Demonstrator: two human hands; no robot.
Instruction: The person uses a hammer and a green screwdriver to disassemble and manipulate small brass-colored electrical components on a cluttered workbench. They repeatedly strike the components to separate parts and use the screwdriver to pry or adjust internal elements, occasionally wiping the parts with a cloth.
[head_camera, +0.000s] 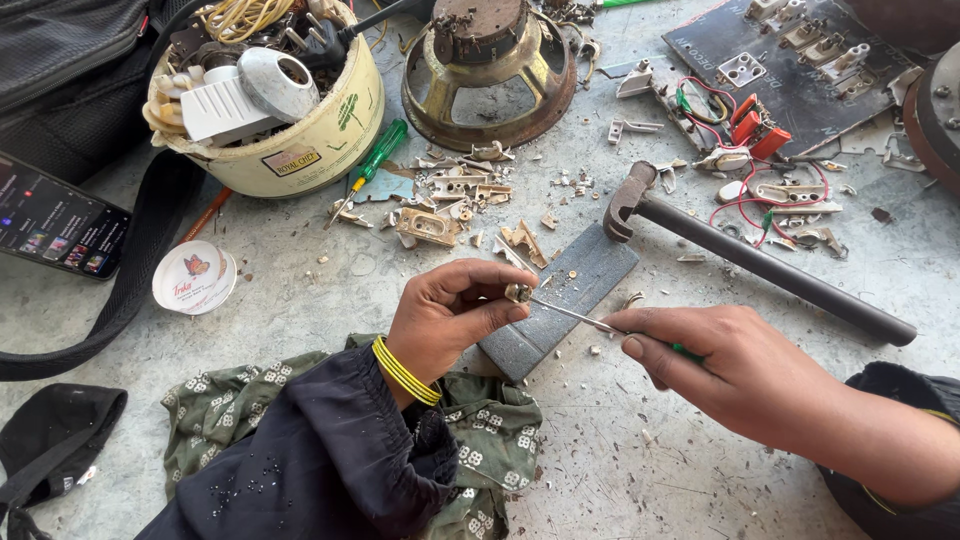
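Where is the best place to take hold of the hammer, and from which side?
Probably the dark handle of the hammer, near its free lower-right end. It lies flat, long and bare, so come from above, across its length. The head is crowded by scraps and wires.

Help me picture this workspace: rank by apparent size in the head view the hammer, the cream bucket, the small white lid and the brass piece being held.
1. Hammer, longest.
2. Cream bucket, bulkier; these two are close.
3. White lid.
4. Brass piece, pinched in the left hand.

Makeshift electrical scrap workshop on concrete floor (300, 290): hammer (740, 250), stripped speaker frame (490, 75), broken switch parts (450, 200), tub of plugs (270, 90), wired switchboard (790, 70).
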